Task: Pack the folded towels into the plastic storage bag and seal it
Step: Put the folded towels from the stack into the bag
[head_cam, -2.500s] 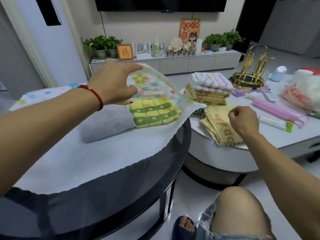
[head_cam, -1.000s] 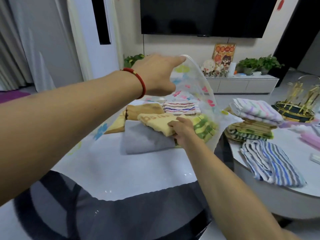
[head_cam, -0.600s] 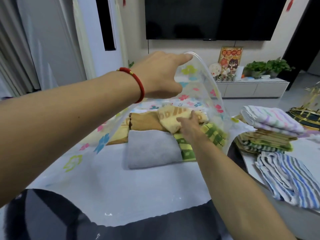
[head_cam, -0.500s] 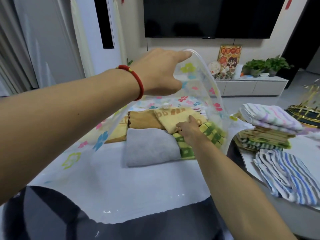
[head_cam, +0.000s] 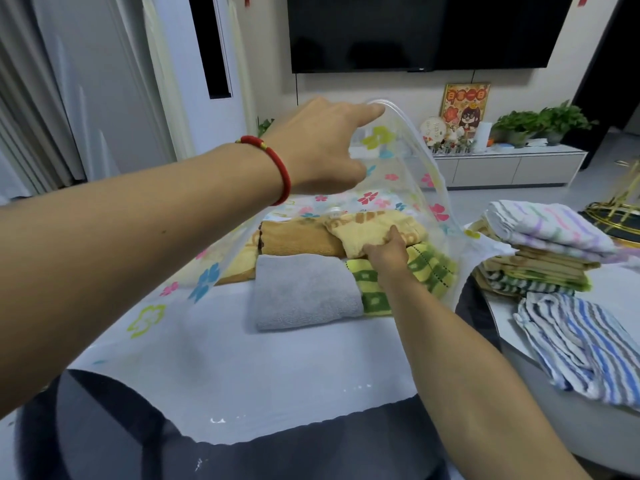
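Note:
A clear plastic storage bag (head_cam: 414, 174) printed with flowers lies on the dark round table. My left hand (head_cam: 325, 147) grips its upper rim and holds the mouth lifted wide. Inside the bag lie a grey towel (head_cam: 304, 292), a green checked towel (head_cam: 433, 271), a brown towel (head_cam: 298, 239) and a yellow patterned towel (head_cam: 370, 228). My right hand (head_cam: 388, 252) reaches into the mouth, fingers pressed on the yellow towel's near edge. A stack of folded towels (head_cam: 540, 251) and a blue striped towel (head_cam: 581, 337) wait on the white table at right.
The dark table's front edge (head_cam: 242, 459) is nearest me. A gold wire stand (head_cam: 620, 206) sits behind the towel stack. A white cabinet (head_cam: 509, 166) with plants and a dark television (head_cam: 415, 29) line the far wall.
My right hand took the yellow towel from the white table and carried it into the bag, setting it behind the green towel. My left hand raised the bag's rim higher.

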Demonstrator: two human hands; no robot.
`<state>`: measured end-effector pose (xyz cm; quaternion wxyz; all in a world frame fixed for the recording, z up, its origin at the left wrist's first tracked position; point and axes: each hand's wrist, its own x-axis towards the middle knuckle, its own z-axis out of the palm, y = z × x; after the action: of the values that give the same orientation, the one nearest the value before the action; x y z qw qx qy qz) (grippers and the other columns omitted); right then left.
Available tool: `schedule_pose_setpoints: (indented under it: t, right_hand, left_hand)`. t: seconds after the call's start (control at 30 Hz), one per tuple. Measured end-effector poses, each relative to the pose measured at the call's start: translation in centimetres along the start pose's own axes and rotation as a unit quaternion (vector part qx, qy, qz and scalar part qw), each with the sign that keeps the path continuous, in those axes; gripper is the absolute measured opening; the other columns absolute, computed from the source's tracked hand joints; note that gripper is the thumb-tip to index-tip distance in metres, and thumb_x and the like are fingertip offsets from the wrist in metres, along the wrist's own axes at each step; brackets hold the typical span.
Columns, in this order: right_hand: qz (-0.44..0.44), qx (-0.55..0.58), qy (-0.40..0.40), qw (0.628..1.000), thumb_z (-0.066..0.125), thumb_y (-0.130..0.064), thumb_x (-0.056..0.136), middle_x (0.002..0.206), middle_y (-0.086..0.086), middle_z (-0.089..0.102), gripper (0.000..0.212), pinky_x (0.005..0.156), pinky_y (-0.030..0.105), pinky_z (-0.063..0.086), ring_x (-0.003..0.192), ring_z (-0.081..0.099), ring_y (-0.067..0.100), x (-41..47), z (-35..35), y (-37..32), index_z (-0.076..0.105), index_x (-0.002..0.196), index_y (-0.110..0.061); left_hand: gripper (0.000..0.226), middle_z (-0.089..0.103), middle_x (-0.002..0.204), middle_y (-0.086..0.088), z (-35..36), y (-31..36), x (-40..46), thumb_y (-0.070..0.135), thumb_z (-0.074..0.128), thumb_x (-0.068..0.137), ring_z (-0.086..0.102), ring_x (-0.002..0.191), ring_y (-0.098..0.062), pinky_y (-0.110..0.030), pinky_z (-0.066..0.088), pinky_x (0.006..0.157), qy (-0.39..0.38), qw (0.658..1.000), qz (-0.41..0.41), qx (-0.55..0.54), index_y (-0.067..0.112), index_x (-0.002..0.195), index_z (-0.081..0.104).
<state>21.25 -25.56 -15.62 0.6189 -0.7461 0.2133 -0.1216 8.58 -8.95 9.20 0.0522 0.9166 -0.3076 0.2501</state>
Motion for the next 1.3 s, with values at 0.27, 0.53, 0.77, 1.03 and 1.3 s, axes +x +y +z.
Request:
schedule_pose_setpoints:
  t: [0.27, 0.53, 0.77, 1.03, 1.3]
  right_hand:
    - [-0.131, -0.150, -0.056, 0.978, 0.070, -0.017, 0.093, 0.146, 0.011, 0.052, 0.059, 0.084, 0.029, 0.049, 0.102, 0.059, 0.019, -8.1, -5.5, -3.2, 0.051, 0.149, -0.022]
    - [-0.247, -0.156, -0.243, 0.925, 0.065, -0.028, 0.092, 0.097, -0.003, 0.079, 0.021, 0.070, 0.032, 0.063, 0.083, 0.076, 0.016, -17.7, -23.5, -1.0, 0.079, 0.108, -0.028]
    - [-0.029, -0.381, 0.073, 0.921, 0.055, -0.019, 0.097, 0.092, 0.017, 0.074, 0.024, 0.077, 0.045, 0.058, 0.086, 0.067, 0.037, -9.3, -34.9, 8.2, 0.074, 0.102, -0.006]
    - [0.110, -0.431, 0.123, 0.887, 0.057, -0.013, 0.094, 0.120, 0.023, 0.059, 0.034, 0.089, 0.045, 0.046, 0.110, 0.053, 0.042, -4.3, -36.2, 12.1, 0.047, 0.126, -0.021]
    - [0.014, -0.222, 0.014, 0.975, 0.072, -0.010, 0.089, 0.143, 0.008, 0.053, 0.036, 0.071, 0.049, 0.057, 0.089, 0.067, 0.030, -8.9, -35.4, 8.2, 0.062, 0.120, -0.025]
  left_hand:
    - [0.075, 0.066, 0.120, -0.007, 0.2, 1.4, -0.9, 0.020, 0.059, 0.078, 0.061, 0.090, -0.026, -0.038, 0.058, 0.072, -0.012, 1.000, -0.023, -0.011, 0.031, 0.149, 0.035]
    - [0.075, 0.054, 0.142, -0.007, 1.6, 2.2, -3.2, 0.016, 0.064, 0.079, 0.056, 0.110, -0.029, -0.031, 0.045, 0.079, -0.005, 0.996, -0.018, -0.084, 0.032, 0.148, 0.039]
    - [0.074, 0.062, 0.131, -0.012, 3.5, 3.1, -4.3, 0.019, 0.065, 0.078, 0.054, 0.086, -0.024, -0.031, 0.045, 0.073, 0.000, 0.996, -0.018, -0.091, 0.036, 0.145, 0.042]
    - [0.074, 0.067, 0.109, -0.014, 4.8, 2.8, -4.8, 0.021, 0.068, 0.079, 0.052, 0.073, -0.025, -0.034, 0.050, 0.060, 0.011, 0.998, -0.013, -0.063, 0.040, 0.145, 0.039]
    - [0.071, 0.063, 0.129, -0.011, 4.0, 3.2, -5.9, 0.021, 0.069, 0.081, 0.056, 0.103, -0.035, -0.044, 0.052, 0.076, 0.003, 0.997, -0.018, -0.080, 0.036, 0.145, 0.043]
